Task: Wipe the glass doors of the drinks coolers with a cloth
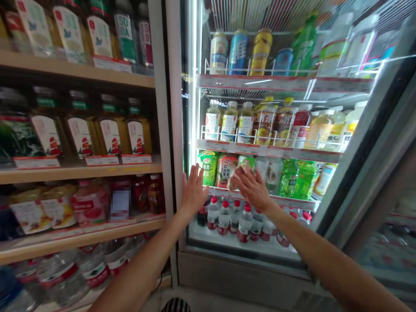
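Observation:
My left hand [194,190] is stretched out at the left edge of the opened drinks cooler, its fingers apart and nothing in them. Whether it touches the frame I cannot tell. In front of the third cooler shelf, my right hand [251,187] has its fingers over a crumpled pale cloth [234,178]. Just behind the hands stand a green-labelled drink bottle [208,167] and a red-labelled drink bottle [226,170]. The cloth and hand partly cover another green-labelled bottle [247,161]. Below, red-capped water bottles [244,225] line the cooler floor.
The glass cooler door [367,130] stands swung open on the right. Wire guards and a price strip [279,151] front the cooler shelves. On the left, wooden shelves [81,173] carry several rows of bottles. Upper cooler shelves hold cans [238,52] and tea bottles [229,121].

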Action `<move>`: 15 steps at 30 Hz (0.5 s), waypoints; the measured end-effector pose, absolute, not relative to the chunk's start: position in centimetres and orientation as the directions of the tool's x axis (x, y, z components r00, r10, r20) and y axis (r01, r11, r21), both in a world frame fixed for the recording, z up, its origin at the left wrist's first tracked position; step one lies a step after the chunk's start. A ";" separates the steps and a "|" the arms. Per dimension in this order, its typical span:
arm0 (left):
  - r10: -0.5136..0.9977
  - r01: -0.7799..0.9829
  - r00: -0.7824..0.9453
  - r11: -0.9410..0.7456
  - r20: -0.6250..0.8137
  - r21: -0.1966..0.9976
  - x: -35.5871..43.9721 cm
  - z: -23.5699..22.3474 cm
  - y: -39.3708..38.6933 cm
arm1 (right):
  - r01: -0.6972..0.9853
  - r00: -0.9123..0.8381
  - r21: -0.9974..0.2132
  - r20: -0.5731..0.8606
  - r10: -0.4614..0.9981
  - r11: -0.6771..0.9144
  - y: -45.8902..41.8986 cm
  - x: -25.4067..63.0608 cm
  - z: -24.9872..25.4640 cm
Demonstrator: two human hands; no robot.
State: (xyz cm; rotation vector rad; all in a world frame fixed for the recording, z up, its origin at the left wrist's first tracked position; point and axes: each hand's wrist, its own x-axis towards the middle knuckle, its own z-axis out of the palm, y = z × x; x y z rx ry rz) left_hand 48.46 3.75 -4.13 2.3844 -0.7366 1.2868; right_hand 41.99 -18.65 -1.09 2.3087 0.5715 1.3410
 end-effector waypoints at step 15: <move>-0.259 -0.511 0.489 -0.859 0.833 0.033 49.9 -5.9 10.8 | 0.191 0.351 0.386 0.832 0.430 -0.902 -9.6 48.2 3.9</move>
